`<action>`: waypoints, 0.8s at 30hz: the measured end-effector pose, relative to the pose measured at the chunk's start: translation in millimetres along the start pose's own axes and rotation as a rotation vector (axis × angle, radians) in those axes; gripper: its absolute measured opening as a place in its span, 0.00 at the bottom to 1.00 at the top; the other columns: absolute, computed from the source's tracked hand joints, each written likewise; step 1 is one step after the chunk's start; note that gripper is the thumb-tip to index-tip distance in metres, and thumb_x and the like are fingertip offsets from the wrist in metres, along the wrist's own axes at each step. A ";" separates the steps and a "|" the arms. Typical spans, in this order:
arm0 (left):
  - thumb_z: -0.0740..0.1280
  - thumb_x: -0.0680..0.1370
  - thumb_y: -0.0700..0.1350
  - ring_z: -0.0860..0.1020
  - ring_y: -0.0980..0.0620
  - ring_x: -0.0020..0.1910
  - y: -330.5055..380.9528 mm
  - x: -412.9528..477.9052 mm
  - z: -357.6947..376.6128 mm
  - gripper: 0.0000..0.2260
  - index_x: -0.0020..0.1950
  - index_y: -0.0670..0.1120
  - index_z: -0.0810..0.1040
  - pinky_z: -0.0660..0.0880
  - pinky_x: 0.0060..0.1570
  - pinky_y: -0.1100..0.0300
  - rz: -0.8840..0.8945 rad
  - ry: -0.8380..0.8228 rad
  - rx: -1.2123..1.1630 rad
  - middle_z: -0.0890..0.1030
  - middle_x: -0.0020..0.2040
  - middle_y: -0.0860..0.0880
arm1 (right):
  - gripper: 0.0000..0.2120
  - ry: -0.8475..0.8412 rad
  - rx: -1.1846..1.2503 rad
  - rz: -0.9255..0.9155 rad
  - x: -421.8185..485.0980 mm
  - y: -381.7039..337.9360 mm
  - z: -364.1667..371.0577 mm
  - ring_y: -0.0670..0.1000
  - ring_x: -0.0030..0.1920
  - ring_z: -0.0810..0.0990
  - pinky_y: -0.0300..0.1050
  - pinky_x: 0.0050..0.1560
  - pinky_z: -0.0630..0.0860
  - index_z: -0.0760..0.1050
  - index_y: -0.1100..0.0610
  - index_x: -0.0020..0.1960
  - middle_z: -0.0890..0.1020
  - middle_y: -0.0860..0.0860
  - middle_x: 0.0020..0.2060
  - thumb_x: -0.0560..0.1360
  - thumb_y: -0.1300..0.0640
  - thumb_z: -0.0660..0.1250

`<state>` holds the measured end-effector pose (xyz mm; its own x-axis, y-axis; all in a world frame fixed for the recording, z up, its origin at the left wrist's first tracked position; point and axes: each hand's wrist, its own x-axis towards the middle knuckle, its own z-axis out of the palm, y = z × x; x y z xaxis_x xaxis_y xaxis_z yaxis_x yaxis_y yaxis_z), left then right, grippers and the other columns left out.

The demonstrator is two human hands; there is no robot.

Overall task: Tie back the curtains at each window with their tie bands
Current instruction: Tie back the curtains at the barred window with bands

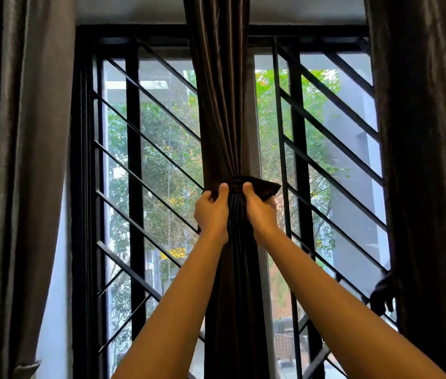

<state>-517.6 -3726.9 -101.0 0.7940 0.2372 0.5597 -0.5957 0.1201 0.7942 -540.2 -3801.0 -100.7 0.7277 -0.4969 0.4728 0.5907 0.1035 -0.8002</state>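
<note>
Tie band (pixel 264 188) wraps the gathered centre curtain (pixel 220 105) at mid-frame. Left hand (pixel 212 209) grips the band's end at 9 o'clock of the bunch; right hand (pixel 261 210) grips the other end at 3 o'clock. Judgement: pull both ends evenly and keep the pleats bunched before fastening. Window grille (pixel 145 149) behind. Left curtain (pixel 16 160) at 9 o'clock, right curtain (pixel 429 160) at 3 o'clock.

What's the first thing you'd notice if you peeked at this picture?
Right in the middle, the left hand and the right hand grip a dark tie band wrapped round a bunched brown curtain hanging down the window's centre. Behind it, black window bars cross bright green trees outside.
</note>
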 end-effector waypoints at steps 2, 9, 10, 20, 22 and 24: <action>0.65 0.78 0.54 0.79 0.45 0.43 1.5 0.2 1.4 0.14 0.42 0.43 0.76 0.76 0.45 0.50 0.023 -0.025 0.024 0.80 0.42 0.44 | 0.09 0.030 -0.027 -0.013 3.0 0.4 1.6 0.53 0.51 0.80 0.52 0.57 0.77 0.72 0.50 0.54 0.80 0.50 0.47 0.76 0.48 0.65; 0.63 0.78 0.55 0.68 0.49 0.30 0.5 5.6 -3.4 0.20 0.32 0.44 0.68 0.63 0.33 0.55 0.075 -0.071 0.156 0.69 0.28 0.48 | 0.14 0.069 -0.166 -0.048 11.9 -1.5 1.9 0.53 0.46 0.78 0.47 0.50 0.76 0.74 0.59 0.58 0.78 0.53 0.48 0.77 0.52 0.65; 0.63 0.78 0.55 0.67 0.49 0.29 0.8 5.6 -3.7 0.21 0.31 0.44 0.67 0.62 0.32 0.55 0.071 -0.064 0.152 0.68 0.28 0.48 | 0.14 0.064 -0.169 -0.039 12.0 -0.9 2.2 0.52 0.46 0.78 0.47 0.49 0.75 0.73 0.59 0.58 0.78 0.53 0.48 0.77 0.52 0.65; 0.58 0.81 0.55 0.76 0.46 0.41 -5.3 7.9 0.0 0.17 0.40 0.43 0.74 0.73 0.46 0.52 0.050 -0.060 0.119 0.76 0.38 0.47 | 0.11 0.052 -0.099 -0.018 9.9 8.9 6.5 0.53 0.50 0.79 0.49 0.57 0.76 0.75 0.57 0.58 0.79 0.51 0.46 0.78 0.53 0.64; 0.59 0.81 0.53 0.74 0.49 0.38 -6.2 7.3 0.6 0.15 0.42 0.43 0.74 0.69 0.43 0.56 0.078 -0.019 0.099 0.75 0.37 0.49 | 0.10 0.065 -0.102 -0.070 9.7 11.4 8.2 0.52 0.50 0.79 0.48 0.56 0.76 0.75 0.57 0.57 0.79 0.51 0.45 0.78 0.53 0.64; 0.62 0.80 0.52 0.75 0.50 0.41 -5.7 5.5 1.7 0.13 0.46 0.43 0.75 0.68 0.43 0.58 0.062 0.006 0.045 0.77 0.39 0.49 | 0.10 0.084 -0.121 -0.121 9.7 13.1 9.0 0.52 0.49 0.79 0.45 0.53 0.75 0.75 0.57 0.56 0.78 0.51 0.45 0.78 0.53 0.64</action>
<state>-509.6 -3727.9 -102.0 0.7553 0.2481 0.6066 -0.6372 0.0616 0.7682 -522.3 -3796.7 -103.3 0.6191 -0.5706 0.5396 0.6221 -0.0630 -0.7804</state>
